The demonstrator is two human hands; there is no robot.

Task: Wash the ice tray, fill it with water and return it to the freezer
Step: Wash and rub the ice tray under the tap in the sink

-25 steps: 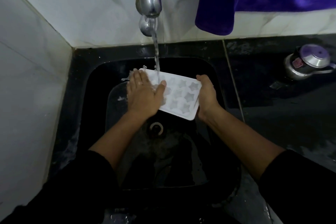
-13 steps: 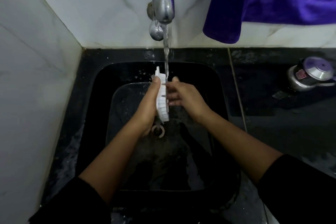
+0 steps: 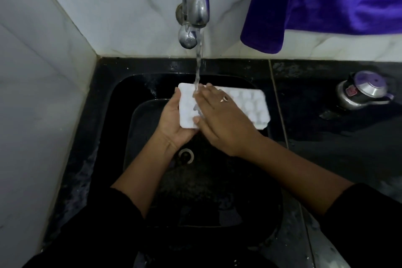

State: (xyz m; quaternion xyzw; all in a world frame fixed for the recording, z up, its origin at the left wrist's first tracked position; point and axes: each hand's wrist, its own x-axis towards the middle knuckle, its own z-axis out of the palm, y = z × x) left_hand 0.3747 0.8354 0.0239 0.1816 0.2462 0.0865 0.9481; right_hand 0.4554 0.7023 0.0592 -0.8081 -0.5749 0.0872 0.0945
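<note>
tray: i see the white tray (image 3: 250, 106) held level over the black sink (image 3: 121, 98), bumpy side up, under the tap (image 3: 195, 2).
left hand: my left hand (image 3: 171, 124) cradles the tray's left end from below, palm up, thumb against its edge; it grips the tray.
right hand: my right hand (image 3: 224, 119) lies flat on top of the tray, fingers straight and spread, not curled round anything; i can see a ring (image 3: 224, 99) on one finger.
water: the stream (image 3: 198, 67) runs and lands at my right fingertips, on the tray's far left corner.
sink: the drain (image 3: 186, 155) shows below my wrists; the basin looks wet.
right side: a metal pot (image 3: 363, 91) sits on the dark counter (image 3: 348, 148), well apart from the sink.
wall: a purple cloth (image 3: 326, 0) hangs over the white tiles, right of the tap.
</note>
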